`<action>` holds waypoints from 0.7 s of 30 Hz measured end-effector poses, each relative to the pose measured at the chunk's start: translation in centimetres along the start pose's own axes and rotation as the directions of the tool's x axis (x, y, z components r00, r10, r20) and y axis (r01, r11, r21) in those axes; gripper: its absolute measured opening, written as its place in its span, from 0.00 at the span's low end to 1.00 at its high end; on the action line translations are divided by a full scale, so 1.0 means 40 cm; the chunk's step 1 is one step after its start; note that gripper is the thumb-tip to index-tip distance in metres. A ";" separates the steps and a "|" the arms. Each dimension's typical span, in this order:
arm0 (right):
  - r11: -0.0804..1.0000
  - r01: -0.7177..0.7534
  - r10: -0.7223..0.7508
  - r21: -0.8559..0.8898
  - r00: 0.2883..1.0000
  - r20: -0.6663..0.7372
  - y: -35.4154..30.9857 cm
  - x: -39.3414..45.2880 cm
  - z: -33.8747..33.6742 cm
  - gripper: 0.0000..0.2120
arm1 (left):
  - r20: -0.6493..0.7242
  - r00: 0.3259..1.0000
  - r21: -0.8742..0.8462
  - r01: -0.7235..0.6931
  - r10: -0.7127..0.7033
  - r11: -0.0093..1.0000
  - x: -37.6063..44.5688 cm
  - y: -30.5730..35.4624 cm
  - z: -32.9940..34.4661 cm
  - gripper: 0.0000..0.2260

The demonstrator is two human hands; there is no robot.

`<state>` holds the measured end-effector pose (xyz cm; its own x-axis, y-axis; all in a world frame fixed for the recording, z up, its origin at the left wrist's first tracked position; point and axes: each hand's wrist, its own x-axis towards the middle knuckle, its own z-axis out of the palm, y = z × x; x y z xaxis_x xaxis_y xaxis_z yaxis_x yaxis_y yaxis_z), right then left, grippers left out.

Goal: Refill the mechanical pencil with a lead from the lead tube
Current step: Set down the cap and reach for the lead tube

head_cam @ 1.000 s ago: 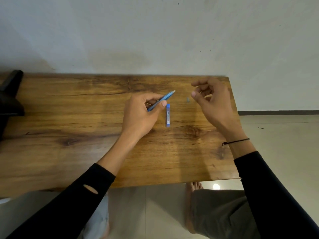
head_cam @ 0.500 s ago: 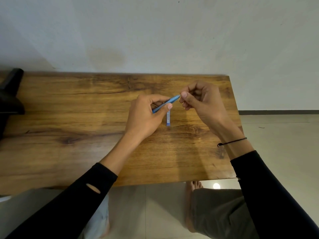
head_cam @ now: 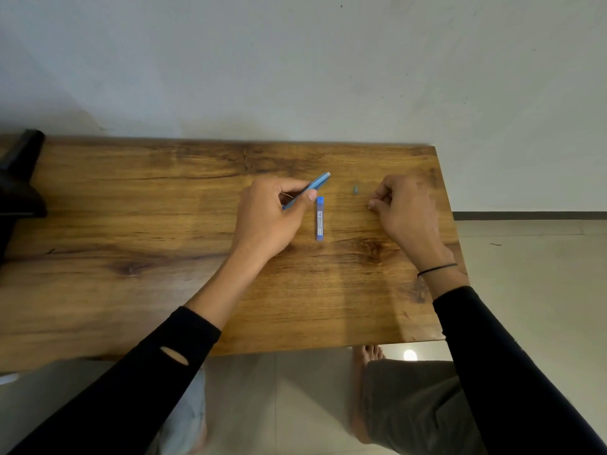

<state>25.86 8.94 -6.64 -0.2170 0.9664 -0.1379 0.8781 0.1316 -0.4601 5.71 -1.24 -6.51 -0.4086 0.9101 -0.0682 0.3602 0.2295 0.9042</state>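
Observation:
My left hand [head_cam: 267,221] grips the blue mechanical pencil [head_cam: 317,186] near its middle, with the upper end pointing up and to the right above the table. The blue lead tube [head_cam: 319,219] lies flat on the wood just right of that hand, lengthwise toward me. A small blue cap [head_cam: 355,189] rests on the table between the tube and my right hand [head_cam: 409,213]. The right hand sits low on the table, its thumb and forefinger pinched together on a tiny pale piece; what the piece is cannot be told.
The wooden table [head_cam: 164,290] stands against a pale wall, and its right edge lies just beyond my right hand. A black object [head_cam: 18,188] sits at the table's far left edge. My legs and a bare foot show below the near edge.
My right hand went to the pencil's upper end, then drew away to the right and down onto the table with its fingers pinched. My left hand has barely moved with the pencil.

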 end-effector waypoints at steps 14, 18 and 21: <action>0.985 0.171 -0.169 0.023 0.983 -0.074 -0.121 -0.095 0.079 0.06 | -0.041 0.998 0.648 -0.012 0.051 0.761 0.001 -0.018 -0.031 0.12; 0.966 0.206 -0.229 -0.153 0.962 -0.146 -0.154 -0.139 0.116 0.13 | -0.034 0.994 0.707 -0.051 0.106 0.706 -0.006 -0.020 -0.015 0.14; 0.966 0.161 -0.187 -0.203 0.975 -0.121 -0.157 -0.141 0.128 0.11 | -0.033 0.989 0.727 -0.072 0.141 0.682 -0.007 -0.024 -0.010 0.13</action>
<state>19.38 1.54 -7.44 -0.3246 0.9441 0.0580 0.8998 0.3271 -0.2889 5.14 -1.87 -7.19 -0.3817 0.9213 0.0738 0.8854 0.3415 0.3153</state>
